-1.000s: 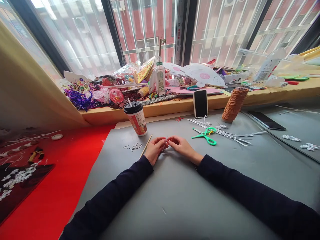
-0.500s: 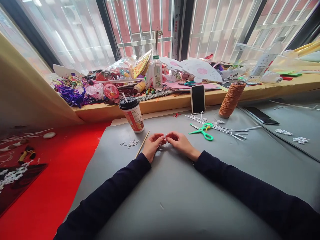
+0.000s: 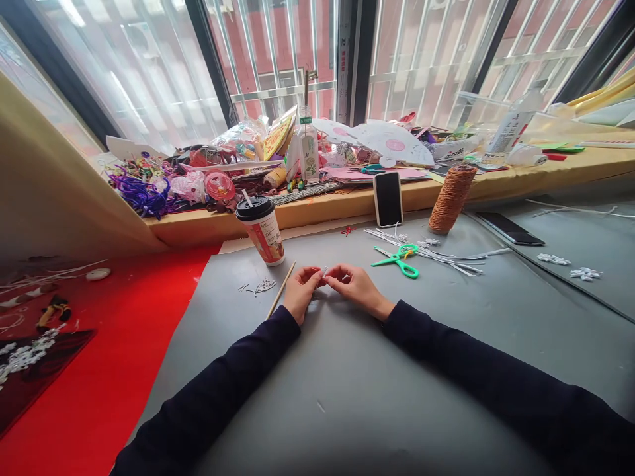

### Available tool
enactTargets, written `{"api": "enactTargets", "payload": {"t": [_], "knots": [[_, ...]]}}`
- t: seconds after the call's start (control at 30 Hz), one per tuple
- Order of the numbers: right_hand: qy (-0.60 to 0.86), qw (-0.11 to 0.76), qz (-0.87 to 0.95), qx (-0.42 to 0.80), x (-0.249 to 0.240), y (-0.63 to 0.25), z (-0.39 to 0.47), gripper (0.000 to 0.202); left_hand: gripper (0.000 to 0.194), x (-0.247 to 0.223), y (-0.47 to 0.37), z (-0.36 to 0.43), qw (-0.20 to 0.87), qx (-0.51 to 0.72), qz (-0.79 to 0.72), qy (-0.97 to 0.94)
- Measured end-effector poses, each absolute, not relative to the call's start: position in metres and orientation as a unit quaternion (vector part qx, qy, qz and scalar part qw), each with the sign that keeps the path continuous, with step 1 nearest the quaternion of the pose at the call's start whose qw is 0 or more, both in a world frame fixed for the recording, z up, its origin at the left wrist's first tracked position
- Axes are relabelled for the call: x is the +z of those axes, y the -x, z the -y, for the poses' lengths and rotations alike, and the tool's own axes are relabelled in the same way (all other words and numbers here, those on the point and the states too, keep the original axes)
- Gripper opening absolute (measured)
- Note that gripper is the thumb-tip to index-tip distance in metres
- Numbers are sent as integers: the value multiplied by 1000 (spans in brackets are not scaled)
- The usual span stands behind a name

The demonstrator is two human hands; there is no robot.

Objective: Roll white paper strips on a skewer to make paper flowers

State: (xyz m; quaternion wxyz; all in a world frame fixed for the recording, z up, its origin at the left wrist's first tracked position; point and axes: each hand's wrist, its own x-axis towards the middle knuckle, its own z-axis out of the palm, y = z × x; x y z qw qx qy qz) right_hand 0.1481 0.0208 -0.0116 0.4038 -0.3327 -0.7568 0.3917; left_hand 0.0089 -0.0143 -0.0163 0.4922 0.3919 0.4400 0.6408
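Observation:
My left hand (image 3: 302,292) and my right hand (image 3: 358,288) meet fingertip to fingertip above the grey table mat (image 3: 327,370). Both pinch a small white cord piece (image 3: 325,271), mostly hidden between the fingers. Beside my left hand lies a thin wooden stick (image 3: 281,289), and left of it a little pile of short white cord bits (image 3: 264,285). To the right of my right hand are green-handled scissors (image 3: 399,260), partly open, and long white cords (image 3: 446,256).
A lidded paper cup (image 3: 262,233) stands behind my left hand. Further back are an upright phone (image 3: 388,199), a brown cord spool (image 3: 451,200) and a cluttered sill (image 3: 317,198). Another phone (image 3: 510,228) and white knotted flowers (image 3: 586,274) lie at right.
The view has shifted slightly, so background things appear a little further left. Both hands stay together, and the cord strand that hung below the fingers shows less.

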Motion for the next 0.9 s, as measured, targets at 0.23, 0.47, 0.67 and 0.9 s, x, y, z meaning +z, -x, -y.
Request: {"api": "enactTargets", "payload": {"t": [0.23,0.47,0.67,0.9], "knots": [[318,405,747,420,-9,-146,-19,20,26,-14,-9,16,482,654,-429,-396],[290,425,779,358,-10,-148,-19,23,28,-14,-8,15,483,652,-439,-387],[291,478,752,348,-10,-148,-18,16,30,-12,-12,17,465,634,-457,-416],[302,508,678,436,-12,-145,-19,26,29,-10,-17,20,477,635,-435,-424]]}}
